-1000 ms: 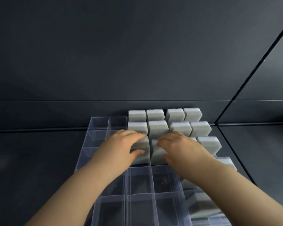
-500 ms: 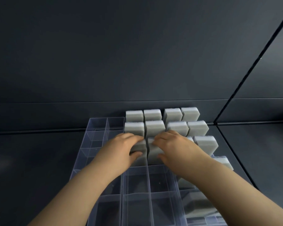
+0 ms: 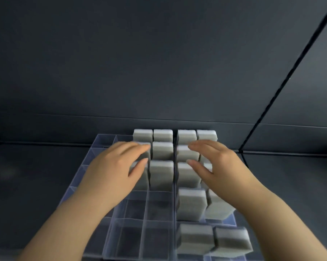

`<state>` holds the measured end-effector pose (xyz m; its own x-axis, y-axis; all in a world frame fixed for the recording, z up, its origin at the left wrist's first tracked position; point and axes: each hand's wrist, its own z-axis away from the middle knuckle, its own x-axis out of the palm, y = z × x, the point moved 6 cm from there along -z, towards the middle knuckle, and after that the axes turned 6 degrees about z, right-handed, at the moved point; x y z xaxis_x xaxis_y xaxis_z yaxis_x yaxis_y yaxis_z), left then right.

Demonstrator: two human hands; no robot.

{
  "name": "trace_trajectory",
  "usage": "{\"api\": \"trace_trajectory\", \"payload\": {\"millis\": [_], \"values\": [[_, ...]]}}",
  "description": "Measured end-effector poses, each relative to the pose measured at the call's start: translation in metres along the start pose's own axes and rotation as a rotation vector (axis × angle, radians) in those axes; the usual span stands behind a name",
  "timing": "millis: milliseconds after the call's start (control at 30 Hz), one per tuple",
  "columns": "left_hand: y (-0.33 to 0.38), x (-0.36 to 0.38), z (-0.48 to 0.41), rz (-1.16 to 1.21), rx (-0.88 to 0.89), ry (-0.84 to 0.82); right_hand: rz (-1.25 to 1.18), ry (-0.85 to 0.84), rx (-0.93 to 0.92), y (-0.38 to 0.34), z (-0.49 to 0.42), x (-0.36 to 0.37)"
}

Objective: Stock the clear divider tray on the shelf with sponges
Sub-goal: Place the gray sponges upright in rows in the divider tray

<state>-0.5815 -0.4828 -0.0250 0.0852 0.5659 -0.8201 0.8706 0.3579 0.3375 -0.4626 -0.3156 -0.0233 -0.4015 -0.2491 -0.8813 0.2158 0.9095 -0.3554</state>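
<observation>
- Fingers (image 3: 138,147) of the left hand (image 3: 112,170) straight and loosely spread, released, grasping nothing; tips over the tops of upright sponges (image 3: 161,174) in the second and third rows from the back; touching or just above, impossible to tell.
- Fingers (image 3: 198,146) of the right hand (image 3: 223,166) likewise extended and empty; spread above the right-hand columns of sponges.
- Grey-white sponges standing on end, one per compartment, in the clear divider tray (image 3: 102,141); four across in the back rows, only the two right-hand columns carried on toward the front.
- Tray flat on the dark shelf (image 3: 27,185).
- Judged progress: somewhat over half stocked; back and right side done.
- Left to fill: the bare near compartments (image 3: 140,232) left of the centre divider; perhaps also the narrow cells (image 3: 95,157) along the left edge, if those take sponges at all.
- No spare sponge in sight; probably a reach out of view for more.
</observation>
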Motion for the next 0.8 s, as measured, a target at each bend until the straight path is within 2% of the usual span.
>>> {"api": "trace_trajectory", "payload": {"millis": [167,333,667,800], "values": [[0.024,0.0,0.02,-0.056,-0.065,0.04,-0.073,0.086,0.064,0.03,0.03,-0.02],[0.041,0.005,0.059,-0.106,-0.114,-0.016,-0.113,0.106,0.134,0.034,0.073,-0.028],[0.073,-0.032,0.147,-0.128,-0.013,-0.029,-0.088,0.149,0.227,-0.03,0.184,-0.029],[0.089,-0.038,0.187,-0.132,0.023,-0.027,-0.094,0.09,0.268,-0.057,0.231,-0.018]]}}
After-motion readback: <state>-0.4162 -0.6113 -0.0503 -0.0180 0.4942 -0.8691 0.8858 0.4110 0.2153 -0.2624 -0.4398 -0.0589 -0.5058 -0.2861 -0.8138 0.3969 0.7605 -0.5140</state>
